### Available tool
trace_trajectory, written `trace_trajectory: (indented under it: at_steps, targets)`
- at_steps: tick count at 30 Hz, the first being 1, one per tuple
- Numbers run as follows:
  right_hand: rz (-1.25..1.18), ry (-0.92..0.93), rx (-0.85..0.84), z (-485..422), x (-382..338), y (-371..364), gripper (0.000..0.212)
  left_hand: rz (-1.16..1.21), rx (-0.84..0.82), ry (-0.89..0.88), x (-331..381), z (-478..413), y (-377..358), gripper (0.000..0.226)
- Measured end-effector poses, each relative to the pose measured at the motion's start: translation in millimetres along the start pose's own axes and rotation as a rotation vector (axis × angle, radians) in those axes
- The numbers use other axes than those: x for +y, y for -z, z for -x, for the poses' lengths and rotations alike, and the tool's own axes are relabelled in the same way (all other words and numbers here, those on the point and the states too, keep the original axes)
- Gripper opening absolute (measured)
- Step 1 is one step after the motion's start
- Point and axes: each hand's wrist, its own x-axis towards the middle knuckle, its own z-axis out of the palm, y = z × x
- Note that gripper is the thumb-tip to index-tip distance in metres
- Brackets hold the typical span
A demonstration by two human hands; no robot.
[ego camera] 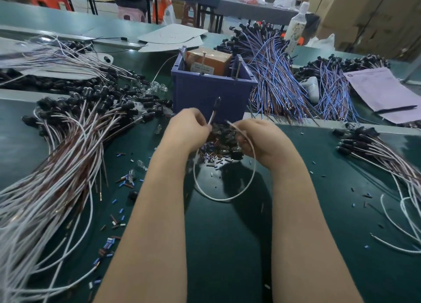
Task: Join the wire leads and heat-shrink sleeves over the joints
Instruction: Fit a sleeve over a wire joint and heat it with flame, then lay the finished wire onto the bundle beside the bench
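Observation:
A white wire (224,197) loops down onto the green mat between my forearms. My left hand (189,129) pinches one end of it, which sticks up with a dark sleeved tip (217,102) in front of the blue bin. My right hand (262,138) grips the other end, whose bare tip (229,122) points toward my left hand. Under both hands lies a small heap of black caps and short sleeve pieces (225,147).
A blue plastic bin (211,90) stands just beyond my hands. Bundles of white and brown leads (68,156) fill the left, blue and brown leads (278,74) the back right, more white leads (387,161) the right. Cut sleeve bits (118,211) litter the mat. A paper with a pen (387,93) lies far right.

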Motion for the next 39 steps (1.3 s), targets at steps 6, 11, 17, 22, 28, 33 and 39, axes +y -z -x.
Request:
trace_trajectory:
  at_steps: [6,11,17,22,28,33,39]
  targets:
    - [0.192,0.185,-0.206,26,-17,-7,0.020,0.452,0.114,-0.164,28,14,21,0.011]
    - [-0.256,0.156,-0.461,61,-29,-1,0.048,0.944,0.152,-0.200,70,32,26,0.007]
    - [0.226,0.170,0.123,122,-36,81,0.027,1.385,0.059,-0.080,138,41,-9,0.016]
    - [0.608,0.109,0.705,181,-13,162,0.022,1.382,-0.128,-0.010,198,59,-88,0.017]
    - [0.616,0.046,1.155,189,42,223,0.027,0.978,-0.556,0.097,229,88,-216,0.013]
    - [0.732,-0.250,1.081,165,93,241,0.024,0.704,-0.714,0.125,213,107,-278,0.033]
    - [0.732,-0.221,1.138,155,101,243,0.023,0.703,-0.725,0.145,201,106,-287,0.016]
